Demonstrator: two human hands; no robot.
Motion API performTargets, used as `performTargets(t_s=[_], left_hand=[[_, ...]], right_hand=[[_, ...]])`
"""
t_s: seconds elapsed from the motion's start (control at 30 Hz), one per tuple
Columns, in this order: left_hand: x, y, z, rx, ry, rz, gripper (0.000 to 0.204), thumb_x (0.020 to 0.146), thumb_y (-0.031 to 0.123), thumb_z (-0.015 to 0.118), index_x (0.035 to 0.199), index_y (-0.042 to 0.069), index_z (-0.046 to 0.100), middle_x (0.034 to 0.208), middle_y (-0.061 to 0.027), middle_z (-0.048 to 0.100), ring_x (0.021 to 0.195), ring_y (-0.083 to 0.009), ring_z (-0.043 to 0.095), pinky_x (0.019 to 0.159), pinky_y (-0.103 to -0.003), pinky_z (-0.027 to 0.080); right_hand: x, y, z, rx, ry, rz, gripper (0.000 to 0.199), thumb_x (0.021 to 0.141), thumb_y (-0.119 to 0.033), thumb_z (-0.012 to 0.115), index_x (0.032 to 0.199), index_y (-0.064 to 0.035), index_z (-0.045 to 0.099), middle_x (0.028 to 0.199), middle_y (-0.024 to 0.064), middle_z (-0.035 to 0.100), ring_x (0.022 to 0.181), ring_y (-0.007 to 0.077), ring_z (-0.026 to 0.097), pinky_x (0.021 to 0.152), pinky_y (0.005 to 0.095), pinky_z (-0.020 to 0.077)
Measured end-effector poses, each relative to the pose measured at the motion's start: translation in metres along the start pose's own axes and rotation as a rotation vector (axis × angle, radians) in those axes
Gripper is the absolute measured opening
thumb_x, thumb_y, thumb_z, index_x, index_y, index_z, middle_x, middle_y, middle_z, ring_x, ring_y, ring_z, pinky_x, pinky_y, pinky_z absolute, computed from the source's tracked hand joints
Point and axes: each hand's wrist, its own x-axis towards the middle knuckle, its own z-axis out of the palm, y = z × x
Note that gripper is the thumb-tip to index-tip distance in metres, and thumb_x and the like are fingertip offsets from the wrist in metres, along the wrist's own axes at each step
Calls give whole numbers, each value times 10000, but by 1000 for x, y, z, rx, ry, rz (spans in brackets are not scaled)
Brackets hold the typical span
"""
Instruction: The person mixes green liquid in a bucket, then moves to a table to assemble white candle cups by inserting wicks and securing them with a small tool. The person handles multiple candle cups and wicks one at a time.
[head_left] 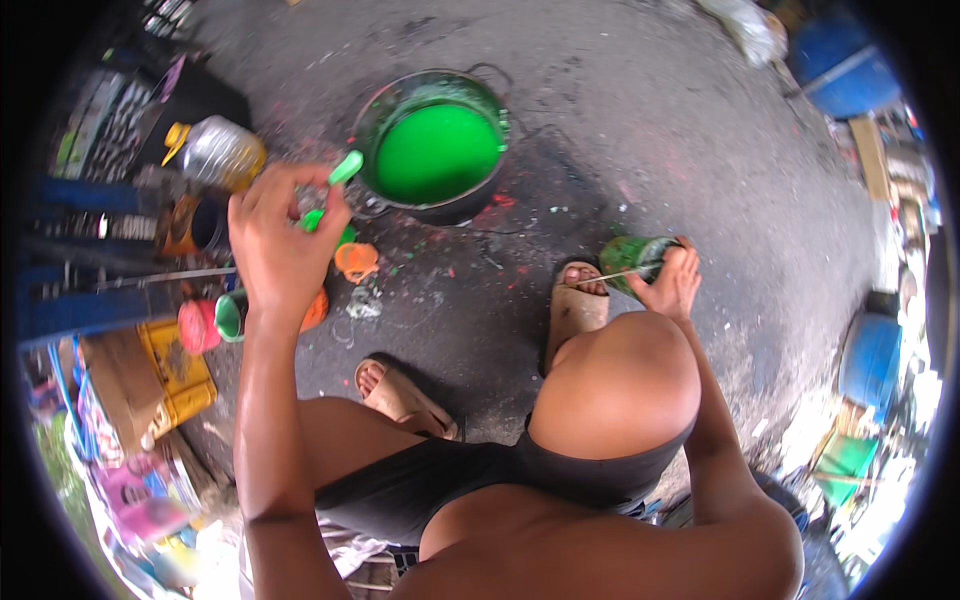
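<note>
My left hand is raised left of the pot, thumb and fingers pinching a small light-green piece with a rounded, spoon-like end. A dark metal pot of bright green liquid stands ahead of it on the ground. By my right foot, my right hand is closed round the rim of a green-stained clear container. A thin stick sticks out from the container beside my thumb. Below the left hand lie an orange plastic piece and a green one, partly hidden by the fingers.
A clear jug with a yellow cap stands at the left. Nearer are a green cup, a red-pink container and a yellow crate. Blue drums line the right side. Paint spots mark the ground.
</note>
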Motion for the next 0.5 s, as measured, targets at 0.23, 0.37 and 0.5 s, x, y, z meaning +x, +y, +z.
performTargets(t_s=[0.23, 0.37, 0.5], left_hand=[[-8, -54, -46, -144, 253, -368, 172, 827, 124, 832, 973, 49, 781, 668, 14, 620, 575, -68, 440, 537, -284, 391], [-24, -71, -54, -681, 278, -553, 197, 926, 105, 802, 1078, -11, 756, 849, 40, 697, 718, -22, 542, 637, -230, 443], [-37, -60, -66, -1134, 271, -697, 240, 973, 134, 762, 1167, -3, 726, 1000, -13, 736, 769, -52, 492, 730, -227, 398]], right_hand=[[2, -9, 1, -173, -70, 54, 892, 691, -480, 929, 1261, -24, 417, 1552, 186, 369, 1467, 408, 318, 1124, 664, 342], [-8, -14, 7, -46, 40, 224, 901, 661, -429, 968, 1258, -31, 424, 1541, 189, 376, 1456, 427, 333, 1152, 662, 359], [-7, -29, 7, -46, 39, 299, 861, 658, -356, 977, 1248, -21, 448, 1485, 183, 417, 1392, 432, 407, 1071, 584, 485]])
